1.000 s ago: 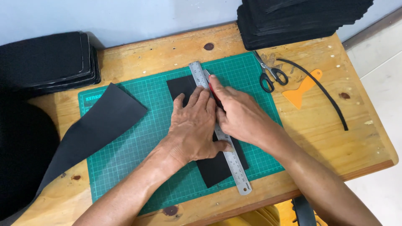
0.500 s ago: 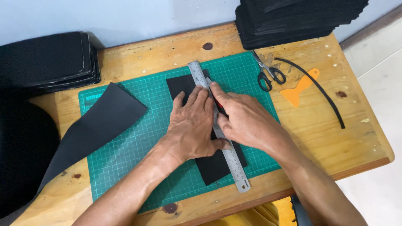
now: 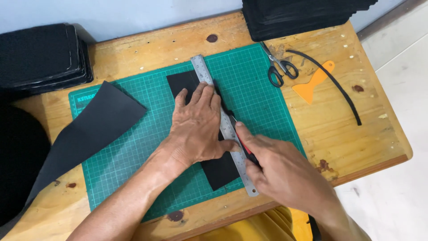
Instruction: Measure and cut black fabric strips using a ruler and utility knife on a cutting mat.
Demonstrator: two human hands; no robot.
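Note:
My left hand (image 3: 199, 126) presses flat on a steel ruler (image 3: 203, 71) that lies diagonally over a black sheet strip (image 3: 219, 170) on the green cutting mat (image 3: 133, 151). My right hand (image 3: 281, 171) grips a red-handled cutting knife (image 3: 239, 136) held against the ruler's right edge, about two thirds of the way down it. Part of the strip is hidden under my left hand.
A larger black sheet (image 3: 84, 129) lies over the mat's left side and hangs off the wooden table (image 3: 339, 134). Black scissors (image 3: 278, 69), an orange scraper (image 3: 314, 82) and a thin black offcut (image 3: 336, 87) sit right of the mat. Stacks of black pieces stand back left (image 3: 40, 56) and back right (image 3: 298, 15).
My right hand has slid down along the ruler's right edge toward me, bringing the knife with it. My left hand stays pressed on the ruler.

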